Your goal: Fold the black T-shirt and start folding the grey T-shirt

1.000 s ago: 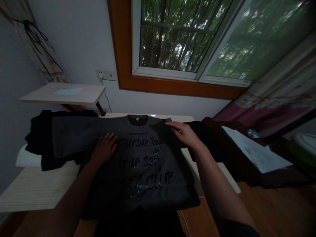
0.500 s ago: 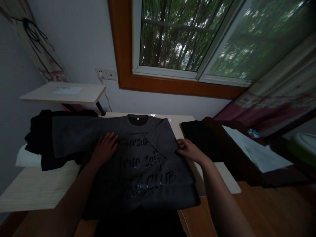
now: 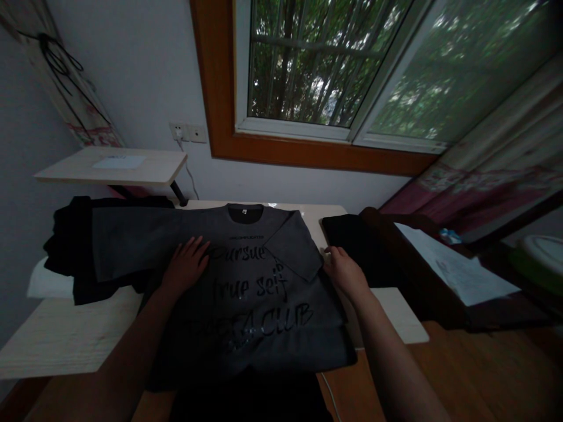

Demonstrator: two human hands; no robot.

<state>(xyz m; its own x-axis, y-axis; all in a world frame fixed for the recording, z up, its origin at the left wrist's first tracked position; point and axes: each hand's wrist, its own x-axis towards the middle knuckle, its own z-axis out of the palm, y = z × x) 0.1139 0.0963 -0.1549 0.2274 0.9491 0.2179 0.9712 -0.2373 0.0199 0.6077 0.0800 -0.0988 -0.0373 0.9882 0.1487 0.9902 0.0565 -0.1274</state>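
A dark grey T-shirt (image 3: 246,269) lies front up before me, glossy black lettering across its chest and a small white label in its collar. Its right-hand sleeve (image 3: 299,249) is folded inward over the front, while the other sleeve (image 3: 132,234) stretches out to the left. My left hand (image 3: 187,264) rests flat on the shirt with fingers spread, left of the lettering. Just beside the folded sleeve's edge is my right hand (image 3: 345,269), its fingers bent and slightly apart, holding no cloth that I can see.
Black clothing (image 3: 70,240) is heaped at the left below a raised shelf (image 3: 153,161). Another folded black cloth (image 3: 352,234) lies on the right. Beyond it, a white sheet (image 3: 453,272) rests on a dark brown surface. A window (image 3: 303,76) is in the wall ahead.
My right hand has shifted slightly right, off the folded sleeve, which now lies flatter with a sharper edge. My left hand has stayed in place.
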